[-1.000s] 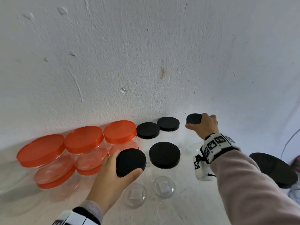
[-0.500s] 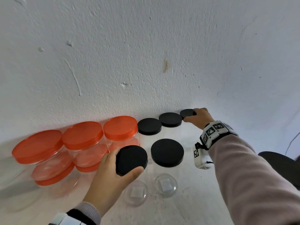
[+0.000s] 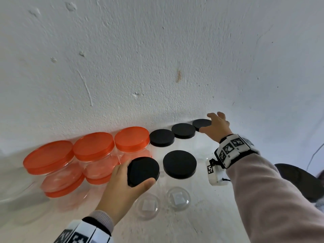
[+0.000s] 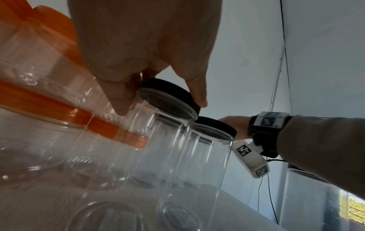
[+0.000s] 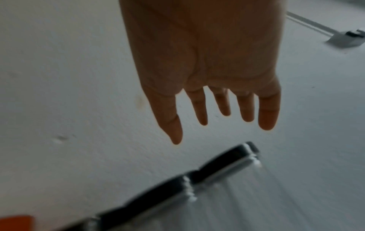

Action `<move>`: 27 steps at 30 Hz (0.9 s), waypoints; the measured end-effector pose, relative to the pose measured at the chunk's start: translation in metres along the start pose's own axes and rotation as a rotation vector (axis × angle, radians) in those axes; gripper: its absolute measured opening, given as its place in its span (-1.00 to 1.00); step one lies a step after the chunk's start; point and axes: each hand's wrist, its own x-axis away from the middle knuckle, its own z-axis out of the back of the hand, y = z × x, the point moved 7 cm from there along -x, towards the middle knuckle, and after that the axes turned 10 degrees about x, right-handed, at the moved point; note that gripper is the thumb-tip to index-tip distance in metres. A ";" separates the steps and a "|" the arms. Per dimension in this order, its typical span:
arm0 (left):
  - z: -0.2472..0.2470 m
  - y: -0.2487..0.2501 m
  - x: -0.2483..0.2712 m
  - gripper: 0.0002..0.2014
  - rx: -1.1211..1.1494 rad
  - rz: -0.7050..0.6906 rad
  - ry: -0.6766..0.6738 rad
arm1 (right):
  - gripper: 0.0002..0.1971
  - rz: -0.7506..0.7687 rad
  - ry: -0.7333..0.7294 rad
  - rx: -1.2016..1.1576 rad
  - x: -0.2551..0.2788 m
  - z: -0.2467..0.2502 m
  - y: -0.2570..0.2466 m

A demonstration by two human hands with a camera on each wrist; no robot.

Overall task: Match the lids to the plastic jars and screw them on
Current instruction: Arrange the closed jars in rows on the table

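My left hand (image 3: 133, 178) grips a black lid (image 3: 142, 171) sitting on the mouth of a clear jar (image 4: 158, 140) in the front row; in the left wrist view the fingers (image 4: 122, 100) and thumb curl round the black lid's rim (image 4: 168, 93). Beside it stands a second black-lidded jar (image 3: 179, 163). Against the wall runs a row of three orange-lidded jars (image 3: 94, 146) and three black-lidded ones (image 3: 183, 130). My right hand (image 3: 216, 124) hovers with straight, spread fingers (image 5: 201, 109) just past the rightmost small black lid (image 3: 201, 124), holding nothing.
The white wall (image 3: 157, 67) rises directly behind the back row. A large dark round top (image 3: 298, 181) sits at the right edge, with a thin cable (image 3: 315, 155) nearby. A big clear jar (image 3: 10, 181) stands at the far left.
My right hand set the small black-lidded jar at the right end of the back row, let go and spread its fingers. The left hand kept its hold on its lid.
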 end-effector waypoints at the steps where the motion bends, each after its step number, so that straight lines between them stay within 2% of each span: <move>1: 0.000 0.000 0.001 -0.01 -0.004 0.003 -0.002 | -0.40 0.034 0.027 -0.028 0.009 0.005 -0.006; 4: 0.001 0.002 0.001 -0.04 -0.019 -0.003 -0.003 | -0.49 0.208 0.016 -0.094 0.043 0.007 -0.027; 8: 0.000 0.005 0.000 -0.20 -0.075 -0.031 -0.009 | -0.19 0.346 -0.321 -0.043 0.100 -0.027 -0.040; 10: 0.000 0.005 -0.002 -0.16 -0.091 -0.019 -0.015 | -0.09 0.376 -0.381 -0.002 0.119 -0.041 -0.040; 13: -0.002 0.006 -0.003 -0.10 -0.068 0.011 -0.044 | -0.07 0.388 -0.303 -0.042 0.129 -0.047 -0.039; 18: -0.019 0.024 -0.014 -0.24 -0.056 -0.024 -0.066 | -0.14 0.325 -0.170 -0.127 0.118 -0.034 -0.026; 22: -0.044 0.033 -0.032 -0.07 -0.017 -0.021 -0.074 | -0.24 0.198 -0.106 -0.132 0.092 -0.018 -0.007; 27: -0.066 0.038 -0.049 0.06 0.041 -0.031 -0.020 | -0.20 0.135 -0.148 -0.122 0.075 -0.020 0.006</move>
